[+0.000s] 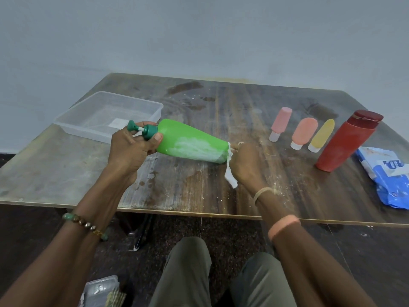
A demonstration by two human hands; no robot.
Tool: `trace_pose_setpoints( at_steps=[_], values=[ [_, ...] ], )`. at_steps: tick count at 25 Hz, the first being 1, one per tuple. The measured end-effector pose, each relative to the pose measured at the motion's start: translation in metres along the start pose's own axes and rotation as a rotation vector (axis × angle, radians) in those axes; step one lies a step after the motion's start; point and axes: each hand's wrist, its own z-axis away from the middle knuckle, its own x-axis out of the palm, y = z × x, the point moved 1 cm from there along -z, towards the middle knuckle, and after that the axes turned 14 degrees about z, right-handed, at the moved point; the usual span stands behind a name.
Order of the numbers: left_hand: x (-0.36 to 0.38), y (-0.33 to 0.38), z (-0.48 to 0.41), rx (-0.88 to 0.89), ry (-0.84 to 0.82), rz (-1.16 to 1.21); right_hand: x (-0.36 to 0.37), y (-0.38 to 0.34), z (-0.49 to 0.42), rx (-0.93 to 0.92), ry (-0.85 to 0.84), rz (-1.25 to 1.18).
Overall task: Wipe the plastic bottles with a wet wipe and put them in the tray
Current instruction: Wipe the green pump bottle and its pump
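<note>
Barely started tbh. Left hand (132, 147) gripping green bottle (192, 142) at pump neck, over table (55, 173). Right hand (245, 165) pinching wet wipe (230, 182) against its base. No bottles in tray (81, 129) yet. Red bottle (345, 142) and three small bottles (304, 132) still waiting at right.

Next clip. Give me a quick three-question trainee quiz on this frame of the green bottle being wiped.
1. True or false: the clear plastic tray already holds a bottle.
2. The left hand grips the green plastic pump bottle by: A its base; B its pump end; C its middle.
3. What does the right hand hold at the bottle's base?
Key: 1 false; 2 B; 3 the white wet wipe.
</note>
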Motion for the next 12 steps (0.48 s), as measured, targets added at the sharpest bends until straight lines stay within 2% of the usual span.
trace_pose_setpoints(
  at_steps=[2, 6, 12],
  values=[
    [-0.002, -0.001, 0.000, -0.027, 0.031, 0.020, 0.001, 0.000, 0.024, -0.035, 0.002, -0.029],
    [-0.003, -0.001, -0.004, -0.051, 0.061, 0.029, -0.005, -0.016, 0.002, 0.039, 0.181, 0.028],
    [-0.001, 0.000, -0.012, -0.097, 0.112, 0.006, -0.002, -0.022, 0.019, -0.022, 0.080, 0.010]
  ],
)
